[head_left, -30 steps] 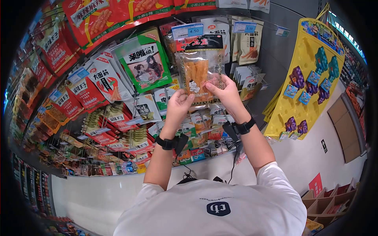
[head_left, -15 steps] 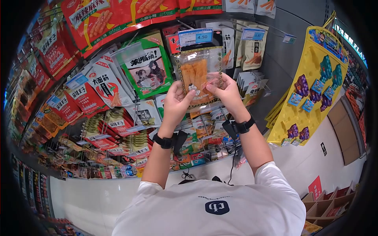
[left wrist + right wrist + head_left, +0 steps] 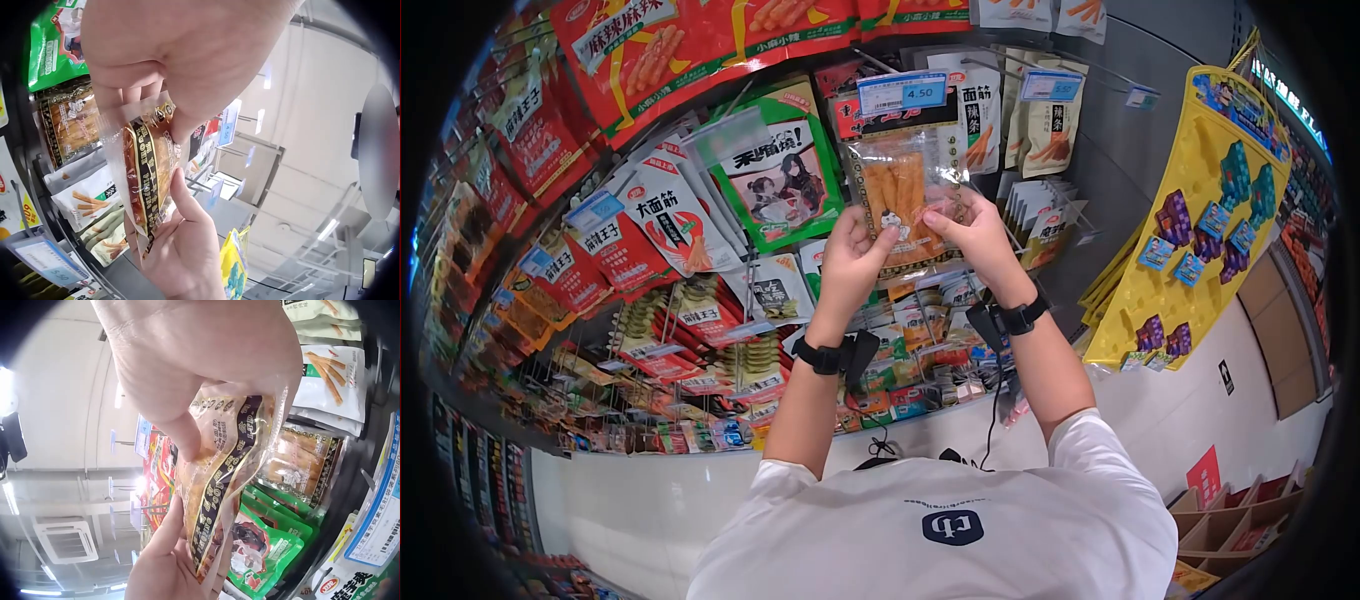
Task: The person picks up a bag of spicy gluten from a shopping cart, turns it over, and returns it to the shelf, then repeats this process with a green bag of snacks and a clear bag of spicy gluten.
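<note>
A clear packet of orange strips [image 3: 900, 190] with a black header is held upright in front of the shelf in the head view. My left hand [image 3: 854, 258] pinches its lower left edge, thumb on the front. Its lower right edge is gripped by my right hand [image 3: 973, 236], thumb also on the front. In the left wrist view the packet [image 3: 147, 169] shows a black strip with gold print, between my left hand [image 3: 181, 50] and my right hand [image 3: 187, 250]. The right wrist view shows the packet [image 3: 219, 475] bent slightly, both thumbs on it.
A green packet [image 3: 780, 170] hangs on the left of the held one, and white packets [image 3: 977, 110] hang behind and to the right. A price tag [image 3: 903, 93] overlaps the held packet's top. Further right hangs a yellow display board [image 3: 1190, 220]. Red packets [image 3: 650, 60] line the upper left.
The view has shifted a little, so the shelf goods and yellow board appear lower and further right. The packet tilted, then came more upright; both hands keep their hold.
</note>
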Demonstrator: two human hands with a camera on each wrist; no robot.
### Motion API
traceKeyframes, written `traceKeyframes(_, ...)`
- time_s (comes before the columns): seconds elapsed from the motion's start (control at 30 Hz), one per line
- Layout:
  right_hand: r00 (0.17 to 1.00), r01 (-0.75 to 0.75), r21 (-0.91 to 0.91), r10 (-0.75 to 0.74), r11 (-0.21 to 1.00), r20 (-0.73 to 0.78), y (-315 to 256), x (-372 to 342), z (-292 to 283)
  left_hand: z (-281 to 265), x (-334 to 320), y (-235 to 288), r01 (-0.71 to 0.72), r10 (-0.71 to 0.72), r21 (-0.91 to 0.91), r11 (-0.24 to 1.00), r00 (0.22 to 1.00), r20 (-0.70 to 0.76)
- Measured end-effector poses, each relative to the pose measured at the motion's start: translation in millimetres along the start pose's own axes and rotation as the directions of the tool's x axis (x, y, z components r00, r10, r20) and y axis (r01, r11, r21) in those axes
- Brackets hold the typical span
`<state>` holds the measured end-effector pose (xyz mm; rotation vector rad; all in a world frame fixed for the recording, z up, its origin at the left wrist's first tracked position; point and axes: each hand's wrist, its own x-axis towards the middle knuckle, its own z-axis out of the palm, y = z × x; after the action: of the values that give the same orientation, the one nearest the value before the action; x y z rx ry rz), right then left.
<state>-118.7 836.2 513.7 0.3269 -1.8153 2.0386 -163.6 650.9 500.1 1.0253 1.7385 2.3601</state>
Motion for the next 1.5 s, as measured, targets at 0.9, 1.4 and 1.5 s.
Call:
traceKeyframes(0.9, 0.998, 0.054, -0.023, -0.053, 0.998, 0.042, -10.2, -12.2, -14.3, 15.1, 98.3, 87.7, -0.398, 0.377, 0.206, 0.894, 0.916, 0.137)
traceKeyframes(1.4, 0.997, 0.072, -0.047, -0.072, 0.996, 0.000, -10.1, 1.1, -7.5, 8.3, 119.9, 83.6, -0.672, 0.660, 0.484, 0.560, 0.716, 0.230)
traceKeyframes(1.5, 0.997, 0.075, -0.060, -0.075, 0.995, -0.001, -15.0, -1.1, -5.8, 6.5, 120.8, 83.8, -0.652, 0.650, 0.552, 0.520, 0.721, 0.239)
